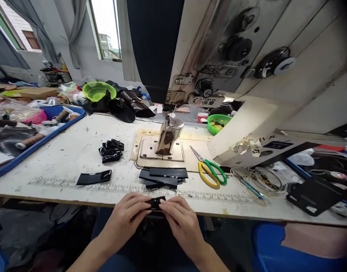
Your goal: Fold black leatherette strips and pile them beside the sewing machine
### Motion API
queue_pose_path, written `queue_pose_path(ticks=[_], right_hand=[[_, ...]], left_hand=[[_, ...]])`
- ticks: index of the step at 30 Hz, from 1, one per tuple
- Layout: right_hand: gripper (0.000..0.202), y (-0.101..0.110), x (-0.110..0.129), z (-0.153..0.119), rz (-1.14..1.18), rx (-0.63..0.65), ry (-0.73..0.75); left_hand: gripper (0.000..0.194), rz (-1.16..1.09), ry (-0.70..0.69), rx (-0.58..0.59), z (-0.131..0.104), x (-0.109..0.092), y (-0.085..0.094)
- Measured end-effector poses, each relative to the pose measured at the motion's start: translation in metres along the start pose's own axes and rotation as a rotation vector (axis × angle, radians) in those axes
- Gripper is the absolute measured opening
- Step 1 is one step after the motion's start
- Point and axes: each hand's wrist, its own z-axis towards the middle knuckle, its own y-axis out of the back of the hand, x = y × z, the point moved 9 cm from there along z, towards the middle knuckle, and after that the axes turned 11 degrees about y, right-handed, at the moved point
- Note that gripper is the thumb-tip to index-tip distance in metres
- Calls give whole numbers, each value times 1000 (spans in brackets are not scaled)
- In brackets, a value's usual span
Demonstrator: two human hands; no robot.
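Observation:
At the table's front edge, my left hand [132, 209] and my right hand [180, 213] pinch a small glossy black strip [155, 203] from either side. The fingertips cover both of its ends. Just beyond lies a stack of flat black strips [164, 177]. To the left, a single black strip [94, 177] has a shiny end folded over. Farther back sits a little pile of folded glossy black pieces [111, 150]. The metal post of a sewing machine [171, 136] rises behind the stack.
Scissors [208, 168] with yellow and green handles lie right of the post. A ruler scale [119, 189] runs along the white table's front. A blue tray [77, 117] of thread spools stands left. Cords and a blue-handled tool [251, 187] lie right. The machine's arm [247, 56] overhangs the table.

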Motion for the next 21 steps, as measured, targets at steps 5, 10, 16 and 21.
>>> queue_pose_path(ticks=[5,10,16,21], right_hand=[[14,1,-13,10,321,-69,-413],[38,-41,-27,-5,855,-86,-941],[41,-64,-22,7,798,-81,-909],[53,-64,-27,22,648,-167,-791]], left_hand=[[11,-208,306,48,-4,4,3],[28,-390,521,39,-15,21,6],[20,-148,374,-79,-10,20,50],[31,282,198,-388,38,36,136]])
